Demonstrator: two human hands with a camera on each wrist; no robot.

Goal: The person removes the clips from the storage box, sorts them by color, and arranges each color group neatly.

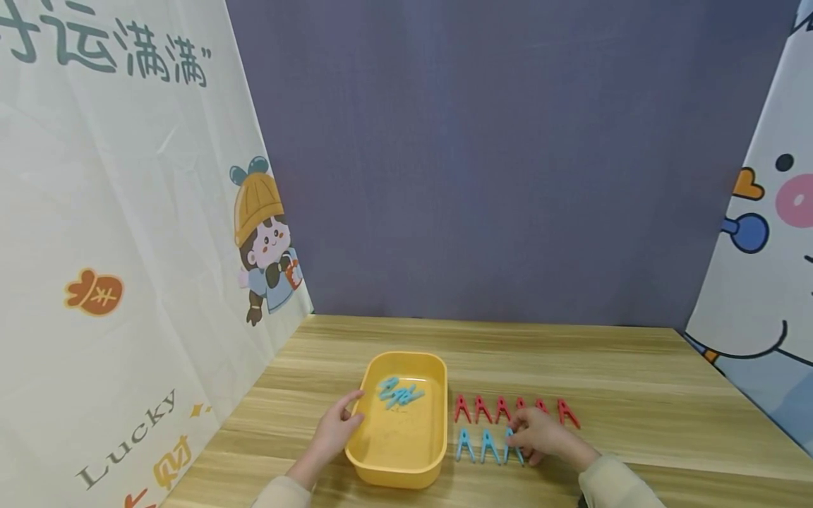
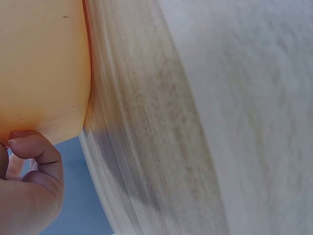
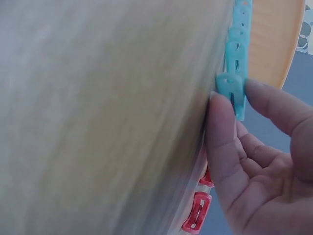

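A yellow plastic bin (image 1: pixel 396 478) stands on the table with several blue clothespins (image 1: pixel 401 396) in a loose pile inside. My left hand (image 1: pixel 335 427) holds the bin's left rim, its fingers curled at the edge in the left wrist view. To the right of the bin, three blue clothespins stand in a row, legs towards me. My right hand (image 1: pixel 546 433) pinches the rightmost blue clothespin (image 3: pixel 230 84) between thumb and forefinger. Behind that row runs a line of several red clothespins (image 1: pixel 481 409), partly hidden by my right hand.
The wood-grain table (image 1: pixel 648 395) extends to the right and behind the clothespins. A dark blue-grey cloth (image 1: pixel 483 162) hangs along its back edge. Printed white curtains (image 1: pixel 152 233) flank both sides.
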